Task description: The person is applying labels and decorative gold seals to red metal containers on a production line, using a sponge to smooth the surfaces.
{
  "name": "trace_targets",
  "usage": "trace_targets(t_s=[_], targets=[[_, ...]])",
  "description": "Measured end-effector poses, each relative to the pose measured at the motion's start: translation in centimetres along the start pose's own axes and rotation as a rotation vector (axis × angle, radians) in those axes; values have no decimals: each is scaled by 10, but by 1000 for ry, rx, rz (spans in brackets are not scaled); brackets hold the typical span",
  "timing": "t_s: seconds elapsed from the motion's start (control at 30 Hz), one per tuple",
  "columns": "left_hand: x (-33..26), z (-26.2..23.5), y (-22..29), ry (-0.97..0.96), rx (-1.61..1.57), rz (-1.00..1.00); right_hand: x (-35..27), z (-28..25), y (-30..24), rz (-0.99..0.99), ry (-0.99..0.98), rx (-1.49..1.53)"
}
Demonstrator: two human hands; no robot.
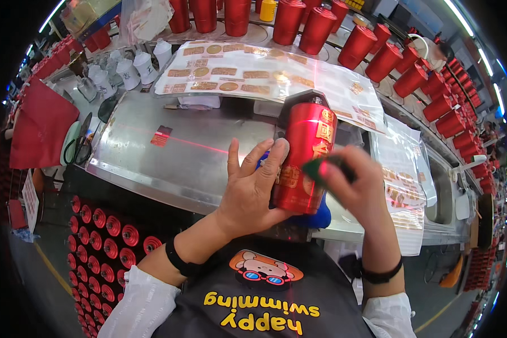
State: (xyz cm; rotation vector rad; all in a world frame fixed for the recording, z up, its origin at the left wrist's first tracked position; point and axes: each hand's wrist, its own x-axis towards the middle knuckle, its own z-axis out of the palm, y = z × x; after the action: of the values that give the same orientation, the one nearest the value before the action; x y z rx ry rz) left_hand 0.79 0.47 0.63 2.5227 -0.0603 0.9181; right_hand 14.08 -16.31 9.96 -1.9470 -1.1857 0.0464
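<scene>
A shiny red bottle [301, 163] with gold characters leans, neck away from me, on a blue support [321, 214] at the front of the steel bench. My left hand [250, 186] holds it from the left: the fingers reach along its side and the thumb lies by its base. My right hand [355, 180], slightly blurred by motion, is closed on a flat green scraper [315, 168]. The scraper's edge is at the gold lettering on the bottle's right side; whether it presses there I cannot tell. A dark angular holder [304, 98] stands behind the bottle's neck.
Sheets of gold decals [225, 70] cover the bench's back, with more sheets [400, 169] at right. Red bottles [315, 31] line a curved conveyor behind. Clear and white bottles [129, 73] and scissors [81, 132] are at left. Below stand red bottles [112, 225]; a sink [442, 191] is far right.
</scene>
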Motion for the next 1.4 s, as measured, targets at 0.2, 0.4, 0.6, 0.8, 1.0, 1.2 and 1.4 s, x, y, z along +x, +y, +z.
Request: trace_targets(t_s=[0.2, 0.4, 0.6, 0.8, 1.0, 1.2, 1.4], targets=[[-5, 9, -2, -73, -92, -126, 0, 7, 2, 95, -86, 114], [-3, 11, -5, -73, -82, -109, -25, 5, -6, -443, -111, -176], [2, 4, 2, -62, -44, -74, -40, 3, 5, -337, -34, -149], [8, -3, 10, -70, 28, -62, -37, -2, 7, -38, 135, 51], [13, -6, 14, -74, 89, -38, -31, 2, 6, 52, 50, 143], [8, -2, 8, -96, 7, -78, -49, 16, 2, -31, 153, 145], [0, 7, -1, -94, -82, -83, -72, 39, 29, 510, 303, 746]])
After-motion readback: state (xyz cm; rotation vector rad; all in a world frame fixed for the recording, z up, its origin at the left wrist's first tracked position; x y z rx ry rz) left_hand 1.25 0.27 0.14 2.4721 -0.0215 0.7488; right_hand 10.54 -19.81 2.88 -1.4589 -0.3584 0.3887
